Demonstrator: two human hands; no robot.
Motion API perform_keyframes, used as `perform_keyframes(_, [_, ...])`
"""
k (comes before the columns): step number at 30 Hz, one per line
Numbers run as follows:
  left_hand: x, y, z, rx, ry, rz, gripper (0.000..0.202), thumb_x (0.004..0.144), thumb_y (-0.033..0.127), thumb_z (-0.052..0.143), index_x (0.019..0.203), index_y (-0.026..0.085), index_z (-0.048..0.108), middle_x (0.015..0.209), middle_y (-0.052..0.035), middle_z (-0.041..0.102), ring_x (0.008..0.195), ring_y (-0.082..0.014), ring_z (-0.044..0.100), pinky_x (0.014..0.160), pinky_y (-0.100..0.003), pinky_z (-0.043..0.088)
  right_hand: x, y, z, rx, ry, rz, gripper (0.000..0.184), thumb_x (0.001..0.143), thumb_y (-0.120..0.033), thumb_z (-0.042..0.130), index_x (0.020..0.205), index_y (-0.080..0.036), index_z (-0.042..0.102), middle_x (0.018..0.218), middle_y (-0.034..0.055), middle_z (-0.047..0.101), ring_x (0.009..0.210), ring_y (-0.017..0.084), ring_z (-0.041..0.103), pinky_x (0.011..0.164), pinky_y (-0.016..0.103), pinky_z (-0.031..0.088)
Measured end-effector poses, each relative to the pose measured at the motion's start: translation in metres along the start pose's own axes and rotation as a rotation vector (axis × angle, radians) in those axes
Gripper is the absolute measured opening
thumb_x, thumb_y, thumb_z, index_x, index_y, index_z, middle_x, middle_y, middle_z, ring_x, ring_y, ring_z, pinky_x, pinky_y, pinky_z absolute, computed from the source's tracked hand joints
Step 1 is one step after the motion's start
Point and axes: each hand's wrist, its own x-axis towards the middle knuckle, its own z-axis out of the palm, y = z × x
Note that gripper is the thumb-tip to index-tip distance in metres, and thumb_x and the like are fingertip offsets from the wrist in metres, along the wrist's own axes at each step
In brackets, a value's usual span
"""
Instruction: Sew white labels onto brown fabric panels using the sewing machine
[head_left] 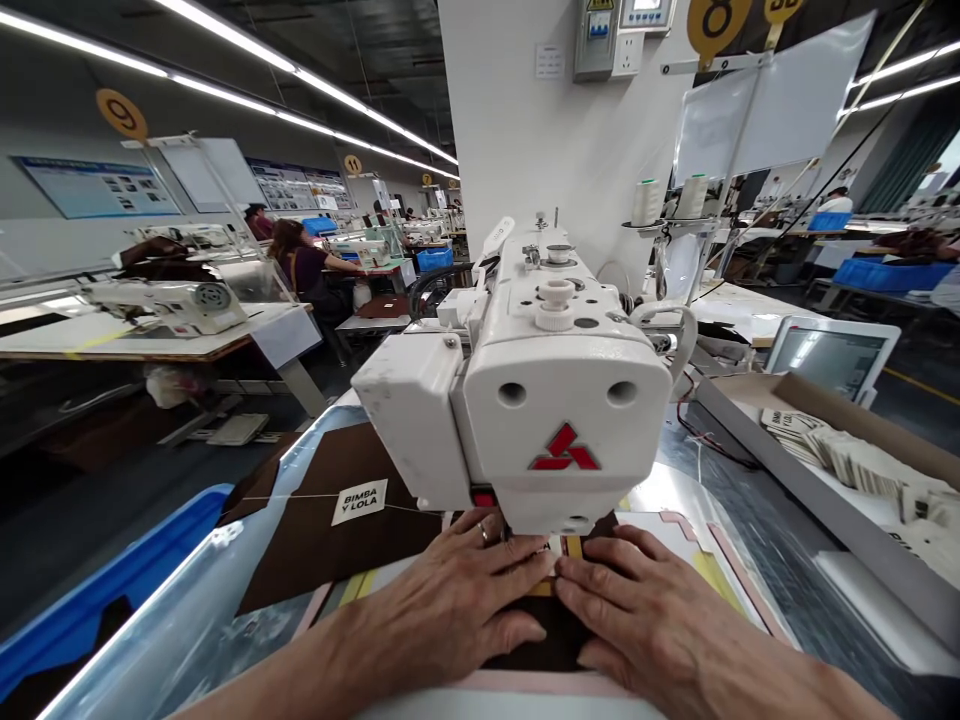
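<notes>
A white sewing machine head point(551, 400) with a red three-diamond logo stands right in front of me. Both hands lie flat under its nose. My left hand point(457, 600), with a ring on one finger, presses fingers spread on a dark brown fabric piece point(544, 645) set in a pale template point(697, 555). My right hand point(637, 620) lies beside it, fingertips touching the same brown piece and a yellow strip. The needle area is hidden by the machine head.
A larger brown fabric panel point(330, 530) with a white "BIMBA Y LOLA" label point(359, 501) lies at left. A blue bin point(90, 610) sits lower left. A cardboard tray of labels point(847, 455) and a tablet point(832, 355) stand right. Other people sew at far-left tables.
</notes>
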Motion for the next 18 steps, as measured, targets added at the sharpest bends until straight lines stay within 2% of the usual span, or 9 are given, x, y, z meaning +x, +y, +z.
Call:
perform_keyframes(4, [-0.001,-0.003,0.001,-0.013,-0.022,0.009,0.043,0.103,0.047,0.070,0.141,0.028,0.064,0.148,-0.0019,0.063,0.123,-0.0302,0.066,0.111,-0.042,0.047,-0.007,0.005,-0.003,0.037,0.036,0.027,0.034,0.107,-0.038,0.060,0.134,-0.021,0.069,0.136,0.0014,0.073,0.122,0.025,0.069,0.102,0.041,0.058])
perform_keyframes(8, [0.000,-0.001,0.004,-0.011,-0.021,-0.019,0.043,0.105,0.050,0.065,0.143,0.030,0.062,0.150,-0.0023,0.062,0.124,-0.0335,0.065,0.113,-0.050,0.044,-0.010,0.007,-0.011,0.115,0.138,0.082,0.031,0.109,-0.026,0.053,0.131,-0.017,0.072,0.128,0.0071,0.076,0.116,0.021,0.071,0.103,0.034,0.057])
perform_keyframes(14, [0.001,0.005,0.001,-0.047,-0.038,-0.054,0.041,0.101,0.041,0.072,0.139,0.027,0.064,0.145,-0.0014,0.066,0.121,-0.0301,0.066,0.110,-0.044,0.048,0.002,-0.006,-0.011,0.040,0.073,0.003,0.034,0.108,-0.039,0.057,0.130,-0.018,0.073,0.134,0.0037,0.074,0.120,0.022,0.071,0.102,0.035,0.058])
perform_keyframes(18, [-0.004,0.000,0.003,-0.028,-0.032,-0.054,0.054,0.101,0.043,0.072,0.148,0.021,0.058,0.147,-0.0049,0.064,0.130,-0.0326,0.063,0.113,-0.045,0.047,0.005,-0.007,0.001,-0.014,0.053,-0.011,0.039,0.107,-0.044,0.060,0.133,-0.017,0.071,0.135,0.0041,0.073,0.120,0.024,0.071,0.105,0.040,0.055])
